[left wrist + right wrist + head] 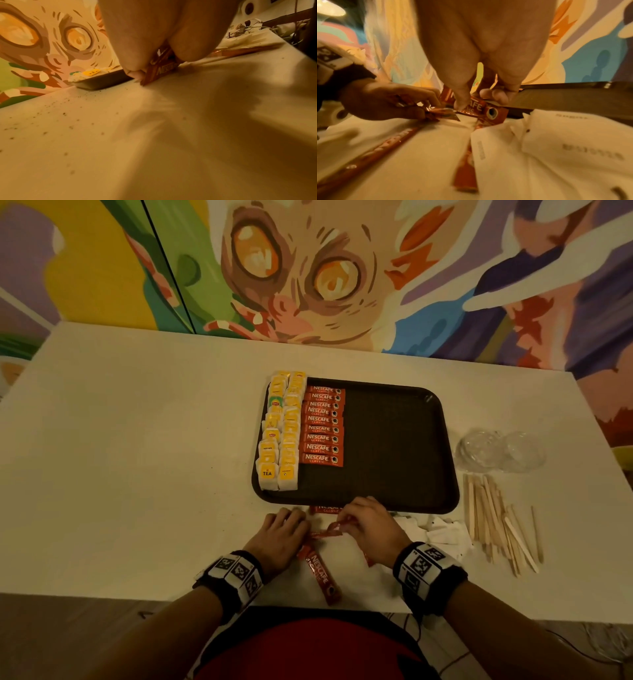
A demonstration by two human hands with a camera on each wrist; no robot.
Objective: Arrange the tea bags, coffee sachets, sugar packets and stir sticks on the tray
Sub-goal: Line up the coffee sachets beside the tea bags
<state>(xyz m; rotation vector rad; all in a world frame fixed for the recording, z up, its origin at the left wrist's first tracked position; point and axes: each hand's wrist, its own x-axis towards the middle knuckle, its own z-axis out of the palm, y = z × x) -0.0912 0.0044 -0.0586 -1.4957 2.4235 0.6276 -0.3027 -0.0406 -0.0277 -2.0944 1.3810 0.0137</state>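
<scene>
Right hand [368, 525] pinches coffee sachet [485, 110] at tray [404, 446] near edge; left hand [279, 537] grips more sachets [161, 69] against worktop [137, 474], likely gathering for next row. Sugar packets [435, 530], stir sticks [496, 518] await right.

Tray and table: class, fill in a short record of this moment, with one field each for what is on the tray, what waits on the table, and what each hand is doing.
on tray: two columns of tea bags; one column of coffee sachets
on table: stir sticks, sugar packets, loose coffee sachet
left hand: pinches a coffee sachet
right hand: pinches a coffee sachet
</scene>
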